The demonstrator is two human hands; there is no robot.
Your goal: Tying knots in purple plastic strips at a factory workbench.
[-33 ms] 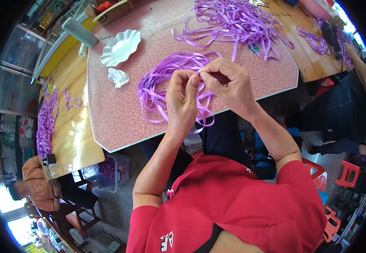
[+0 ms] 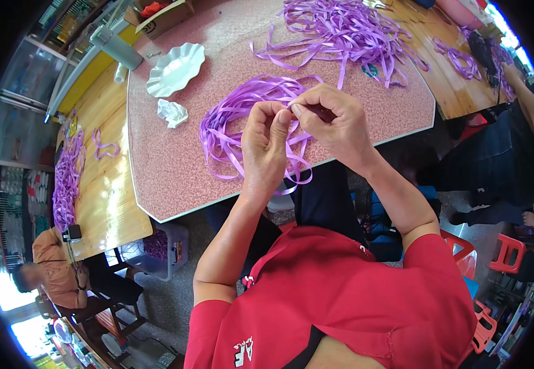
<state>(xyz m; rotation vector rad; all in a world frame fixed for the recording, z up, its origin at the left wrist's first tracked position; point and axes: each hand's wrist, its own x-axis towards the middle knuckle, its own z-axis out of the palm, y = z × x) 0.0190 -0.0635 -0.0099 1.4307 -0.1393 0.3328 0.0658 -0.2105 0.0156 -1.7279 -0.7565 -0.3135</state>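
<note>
My left hand (image 2: 265, 142) and my right hand (image 2: 339, 125) meet over the near half of the pink speckled table. Both are closed in a pinch, with the fingertips almost touching. Between them is what looks like the end of a purple ribbon, mostly hidden by the fingers. Below and behind my hands lies a loose coil of purple ribbon (image 2: 227, 118), some of its loops hanging past the table's near edge. Farther off, at the back right, a larger tangled heap of purple ribbon (image 2: 341, 31) spreads over the tabletop.
A scalloped white dish (image 2: 176, 70) and crumpled white tissue (image 2: 172, 113) lie left of the coil. Behind them stand a grey-green cup (image 2: 116, 47) and a cardboard box (image 2: 163, 18). More ribbon (image 2: 68, 178) covers the left wooden table, where another person (image 2: 57, 270) sits.
</note>
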